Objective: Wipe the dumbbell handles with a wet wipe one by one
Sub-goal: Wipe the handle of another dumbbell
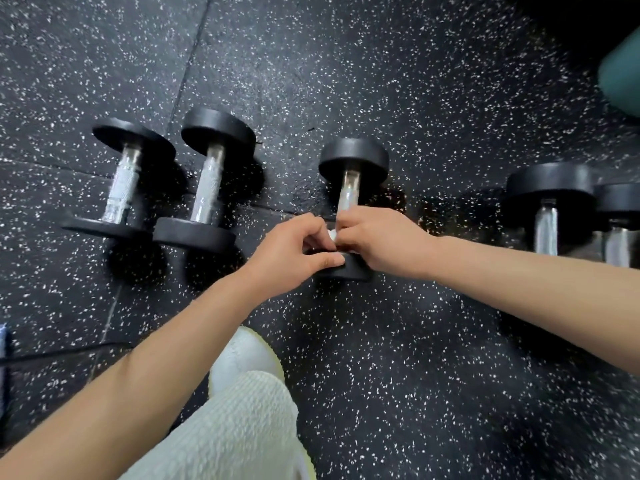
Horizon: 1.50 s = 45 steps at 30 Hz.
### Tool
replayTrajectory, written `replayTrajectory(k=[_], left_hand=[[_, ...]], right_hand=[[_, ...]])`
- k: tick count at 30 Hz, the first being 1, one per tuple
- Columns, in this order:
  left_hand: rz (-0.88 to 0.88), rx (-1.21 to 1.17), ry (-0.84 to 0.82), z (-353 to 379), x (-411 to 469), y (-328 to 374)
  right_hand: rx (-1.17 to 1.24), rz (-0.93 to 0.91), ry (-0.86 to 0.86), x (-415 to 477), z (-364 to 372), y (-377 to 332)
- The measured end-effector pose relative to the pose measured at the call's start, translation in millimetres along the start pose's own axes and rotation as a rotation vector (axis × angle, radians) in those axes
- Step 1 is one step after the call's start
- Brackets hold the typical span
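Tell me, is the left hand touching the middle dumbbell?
Touching. In the head view, the left hand lays its thumb flat on the near black end of the middle dumbbell.

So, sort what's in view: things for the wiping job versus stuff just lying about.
Job: wet wipe, pinched by left hand and right hand at the middle dumbbell; far-left dumbbell; second dumbbell; right dumbbell; far-right dumbbell.
Lying about: teal object, top right; blue thing, left edge.

Matt black dumbbell heads (353,157), shiny knurled metal handles (123,185), speckled rubber floor (415,81)
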<state>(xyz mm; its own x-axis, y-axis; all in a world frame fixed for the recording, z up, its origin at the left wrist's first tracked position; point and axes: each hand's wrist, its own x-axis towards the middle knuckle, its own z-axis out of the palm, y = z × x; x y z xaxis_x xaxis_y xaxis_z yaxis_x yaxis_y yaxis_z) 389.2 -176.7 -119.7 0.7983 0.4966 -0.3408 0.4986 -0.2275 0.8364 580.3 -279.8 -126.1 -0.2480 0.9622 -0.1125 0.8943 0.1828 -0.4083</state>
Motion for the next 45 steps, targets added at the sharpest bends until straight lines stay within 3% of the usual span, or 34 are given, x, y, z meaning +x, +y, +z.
replayTrajectory(k=[7, 13, 20, 25, 32, 39, 45], left_hand=[[-0.019, -0.026, 0.03, 3.3, -2.3, 3.5], [-0.019, -0.028, 0.035, -0.5, -3.9, 1.6], [0.029, -0.007, 0.056, 5.6, -7.6, 0.0], [0.029, -0.037, 0.08, 5.8, -9.4, -1.8], [0.072, -0.012, 0.07, 6.2, -10.5, -2.4], [0.133, 0.002, 0.04, 5.1, -12.4, -9.9], [0.155, 0.027, -0.013, 9.4, -13.7, -5.1]], right_hand=[[-0.065, 0.254, 0.218, 10.0, -1.3, 21.7], [-0.028, 0.044, 0.048, -3.7, 6.7, 3.4], [-0.164, 0.274, 0.238, 14.3, -2.1, 24.2], [-0.082, 0.094, 0.119, 3.6, 11.2, 2.8], [-0.275, 0.363, 0.23, 33.1, -4.3, 23.0], [-0.306, 0.15, 0.062, 17.0, -6.7, 9.1], [-0.421, 0.344, 0.15, 31.6, -8.2, 27.1]])
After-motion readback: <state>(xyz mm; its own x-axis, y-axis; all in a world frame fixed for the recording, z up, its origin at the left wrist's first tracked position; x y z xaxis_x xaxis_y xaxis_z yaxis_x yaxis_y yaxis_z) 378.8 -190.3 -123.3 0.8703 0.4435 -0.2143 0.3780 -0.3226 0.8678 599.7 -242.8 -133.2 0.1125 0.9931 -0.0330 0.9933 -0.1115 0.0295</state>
